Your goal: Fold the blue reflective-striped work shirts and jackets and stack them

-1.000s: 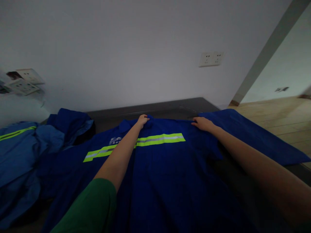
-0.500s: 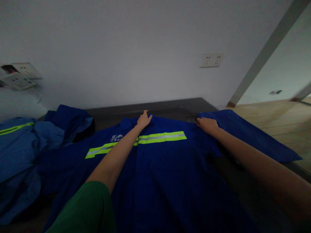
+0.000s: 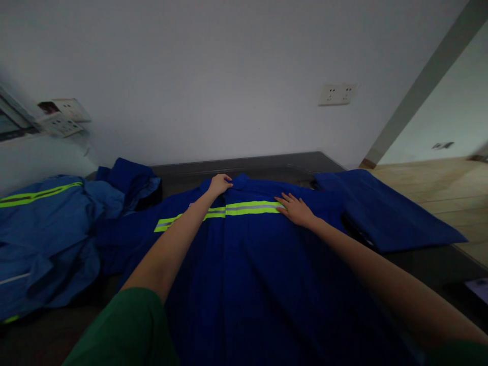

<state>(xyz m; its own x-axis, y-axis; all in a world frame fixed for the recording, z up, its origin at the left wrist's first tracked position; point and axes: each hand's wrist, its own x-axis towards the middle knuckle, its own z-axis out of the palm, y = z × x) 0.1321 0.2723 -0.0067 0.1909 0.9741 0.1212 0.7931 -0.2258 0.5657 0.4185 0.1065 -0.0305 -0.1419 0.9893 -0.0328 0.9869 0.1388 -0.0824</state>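
A dark blue work jacket (image 3: pixel 251 254) lies spread out, front up, with a yellow-green and silver reflective band (image 3: pixel 251 207) across its chest. At the collar, my left hand (image 3: pixel 220 185) has its fingers closed on the jacket cloth. My right hand (image 3: pixel 296 209) lies with spread fingers on the chest, over the right end of the band, holding nothing.
Lighter blue garments (image 3: pixel 49 229) are heaped at the left. Folded dark blue cloth (image 3: pixel 385 208) lies at the right, over the dark table (image 3: pixel 267 161). A dark device (image 3: pixel 473 290) sits at the right edge. Behind stands a wall with sockets (image 3: pixel 337 94).
My right hand has let go of the jacket's right shoulder or sleeve and moved left onto the chest, its fingers now spread. My left hand has moved slightly left at the collar, its fingers now closed.
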